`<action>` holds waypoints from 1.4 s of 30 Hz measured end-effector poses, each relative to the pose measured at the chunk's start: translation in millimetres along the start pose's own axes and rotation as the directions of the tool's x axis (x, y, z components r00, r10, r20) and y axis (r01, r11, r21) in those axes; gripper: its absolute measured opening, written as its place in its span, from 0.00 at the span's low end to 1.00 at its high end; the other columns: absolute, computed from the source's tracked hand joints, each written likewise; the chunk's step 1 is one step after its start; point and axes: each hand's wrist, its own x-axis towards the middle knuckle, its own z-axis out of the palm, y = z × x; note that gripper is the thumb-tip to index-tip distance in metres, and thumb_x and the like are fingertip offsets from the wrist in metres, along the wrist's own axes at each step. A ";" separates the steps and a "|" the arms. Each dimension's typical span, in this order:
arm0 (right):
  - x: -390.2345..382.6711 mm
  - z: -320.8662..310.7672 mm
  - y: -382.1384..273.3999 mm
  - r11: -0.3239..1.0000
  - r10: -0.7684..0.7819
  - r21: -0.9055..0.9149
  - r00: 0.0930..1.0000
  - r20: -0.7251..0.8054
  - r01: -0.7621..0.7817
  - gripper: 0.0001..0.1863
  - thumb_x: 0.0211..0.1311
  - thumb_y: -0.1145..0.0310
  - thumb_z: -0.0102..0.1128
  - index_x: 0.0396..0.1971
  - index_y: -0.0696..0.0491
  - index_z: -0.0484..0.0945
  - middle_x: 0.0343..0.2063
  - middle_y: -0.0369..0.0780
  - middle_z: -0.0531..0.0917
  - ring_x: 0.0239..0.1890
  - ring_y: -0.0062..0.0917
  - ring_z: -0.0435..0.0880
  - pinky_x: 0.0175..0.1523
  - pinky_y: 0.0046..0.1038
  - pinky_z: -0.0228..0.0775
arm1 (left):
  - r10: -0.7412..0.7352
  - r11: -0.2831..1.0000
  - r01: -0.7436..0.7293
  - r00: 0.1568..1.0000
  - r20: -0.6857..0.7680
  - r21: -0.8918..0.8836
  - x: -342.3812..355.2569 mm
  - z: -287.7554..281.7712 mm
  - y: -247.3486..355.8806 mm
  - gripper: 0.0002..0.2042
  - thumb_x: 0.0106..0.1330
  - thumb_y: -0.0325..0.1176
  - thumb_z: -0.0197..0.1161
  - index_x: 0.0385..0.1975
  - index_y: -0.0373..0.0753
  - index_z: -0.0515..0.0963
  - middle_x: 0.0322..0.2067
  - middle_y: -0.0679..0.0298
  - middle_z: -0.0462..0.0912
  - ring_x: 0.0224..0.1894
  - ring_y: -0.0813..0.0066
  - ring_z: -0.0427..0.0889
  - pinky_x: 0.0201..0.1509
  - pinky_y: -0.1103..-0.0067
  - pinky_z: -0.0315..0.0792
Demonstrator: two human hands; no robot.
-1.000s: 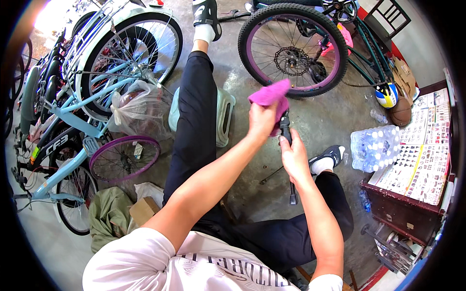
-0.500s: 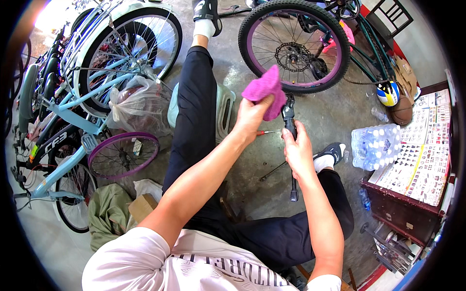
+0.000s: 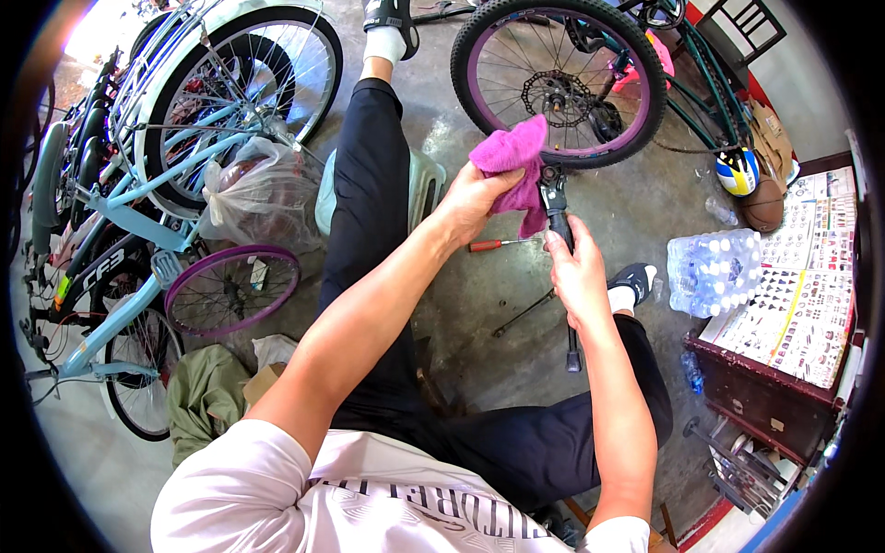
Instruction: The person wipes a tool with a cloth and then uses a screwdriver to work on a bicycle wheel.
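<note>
My left hand is closed on a bunched magenta cloth, held just left of the metal head of a black bicycle kickstand. My right hand grips that kickstand along its shaft, its foot pointing down toward me. Beneath the cloth, a red-handled screwdriver lies on the concrete floor. A pale green plastic stool is partly hidden behind my left leg, and a thin metal rod lies below my hands.
A bicycle wheel with purple rim stands ahead. Light-blue bicycles, a loose purple wheel and a plastic bag crowd the left. Bottled water, a maroon cabinet and two balls are at right.
My left hand and cloth have moved up and left, away from the kickstand's shaft. My right hand and kickstand have shifted slightly up and right. The screwdriver has come into view.
</note>
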 end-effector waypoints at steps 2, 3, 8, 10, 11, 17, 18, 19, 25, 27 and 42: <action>-2.4 -0.8 -10.2 0.997 0.010 -0.074 1.000 0.008 -0.009 0.24 0.75 0.69 0.58 0.67 0.59 0.71 0.43 0.42 0.86 0.43 0.32 0.84 0.52 0.32 0.74 | -0.068 0.984 0.070 0.998 -0.017 0.165 -10.1 12.5 -0.2 0.26 0.69 0.30 0.71 0.67 0.38 0.73 0.58 0.66 0.81 0.59 0.77 0.79 0.62 0.75 0.74; -2.7 4.9 -2.7 0.951 -0.204 -0.252 0.977 -0.069 0.181 0.24 0.74 0.69 0.58 0.66 0.60 0.72 0.45 0.47 0.86 0.45 0.34 0.85 0.53 0.33 0.74 | 0.005 0.970 -0.006 1.000 0.005 0.242 -13.1 22.7 -3.7 0.28 0.67 0.29 0.72 0.67 0.38 0.73 0.56 0.67 0.82 0.57 0.77 0.79 0.60 0.76 0.75; -4.5 8.7 -3.2 0.920 -0.197 -0.347 0.980 -0.015 0.180 0.21 0.71 0.68 0.58 0.61 0.58 0.73 0.48 0.57 0.84 0.53 0.55 0.83 0.55 0.47 0.74 | 0.100 0.887 -0.068 0.994 -0.048 0.457 2.3 24.5 -27.6 0.29 0.64 0.26 0.74 0.66 0.41 0.75 0.51 0.68 0.84 0.50 0.78 0.82 0.52 0.76 0.77; -5.5 10.8 7.0 0.896 -0.244 -0.394 0.969 -0.045 0.207 0.22 0.71 0.68 0.57 0.62 0.58 0.73 0.47 0.57 0.85 0.52 0.55 0.83 0.55 0.47 0.74 | 0.096 0.695 0.091 0.971 -0.218 0.713 5.3 41.9 -23.9 0.27 0.64 0.26 0.74 0.64 0.40 0.76 0.50 0.68 0.84 0.51 0.78 0.82 0.54 0.76 0.77; -0.5 12.7 18.8 0.912 -0.233 -0.361 0.970 -0.072 0.192 0.22 0.72 0.69 0.56 0.62 0.58 0.73 0.46 0.57 0.85 0.51 0.55 0.84 0.55 0.47 0.74 | 0.116 0.569 0.181 0.948 -0.296 0.802 6.6 49.4 -22.7 0.27 0.64 0.26 0.73 0.64 0.39 0.77 0.50 0.68 0.84 0.51 0.78 0.81 0.54 0.76 0.77; 9.6 -0.4 10.9 0.950 -0.163 -0.280 0.985 -0.055 0.142 0.22 0.72 0.68 0.56 0.63 0.60 0.72 0.48 0.58 0.84 0.54 0.54 0.83 0.58 0.49 0.73 | 0.188 0.882 -0.208 0.978 0.089 0.423 20.3 27.3 -46.2 0.24 0.62 0.29 0.75 0.59 0.38 0.79 0.49 0.65 0.86 0.52 0.77 0.82 0.59 0.74 0.76; 8.4 3.8 12.8 0.934 -0.172 -0.327 0.983 -0.068 0.141 0.22 0.72 0.68 0.56 0.62 0.60 0.72 0.49 0.58 0.84 0.54 0.54 0.83 0.58 0.49 0.73 | 0.198 0.849 -0.221 0.975 0.099 0.480 20.7 26.6 -43.8 0.23 0.62 0.29 0.75 0.58 0.38 0.80 0.49 0.65 0.86 0.52 0.77 0.82 0.59 0.74 0.76; 7.8 8.4 16.2 0.923 -0.219 -0.344 0.971 -0.101 0.172 0.21 0.73 0.67 0.56 0.62 0.60 0.72 0.50 0.58 0.83 0.55 0.55 0.82 0.59 0.49 0.72 | 0.336 0.689 -0.273 0.941 0.037 0.671 22.9 33.4 -45.8 0.20 0.63 0.30 0.74 0.56 0.37 0.81 0.51 0.65 0.86 0.51 0.77 0.82 0.59 0.74 0.76; -2.4 14.7 5.9 0.963 -0.162 -0.229 0.985 -0.068 0.142 0.23 0.74 0.66 0.57 0.64 0.61 0.71 0.49 0.56 0.84 0.53 0.50 0.84 0.58 0.42 0.73 | 0.198 0.953 -0.099 0.919 -0.341 0.286 26.0 18.5 -52.9 0.22 0.75 0.54 0.62 0.52 0.39 0.81 0.42 0.65 0.87 0.44 0.66 0.87 0.50 0.68 0.79; -4.7 4.1 -3.1 0.976 -0.169 -0.155 0.982 -0.080 0.155 0.23 0.75 0.64 0.58 0.63 0.61 0.72 0.48 0.56 0.84 0.52 0.52 0.84 0.57 0.43 0.73 | -0.104 0.990 0.045 0.878 -0.468 -0.135 22.2 14.1 -35.1 0.26 0.77 0.63 0.53 0.50 0.43 0.78 0.40 0.67 0.85 0.41 0.71 0.86 0.48 0.66 0.80; -5.0 8.8 -1.4 0.934 -0.251 -0.277 0.966 -0.053 0.228 0.21 0.72 0.69 0.58 0.61 0.61 0.73 0.50 0.58 0.83 0.55 0.56 0.82 0.59 0.45 0.73 | 0.087 0.832 0.076 0.960 -0.265 0.550 -5.4 36.3 -33.0 0.17 0.71 0.36 0.69 0.54 0.32 0.81 0.48 0.66 0.86 0.49 0.77 0.82 0.58 0.75 0.75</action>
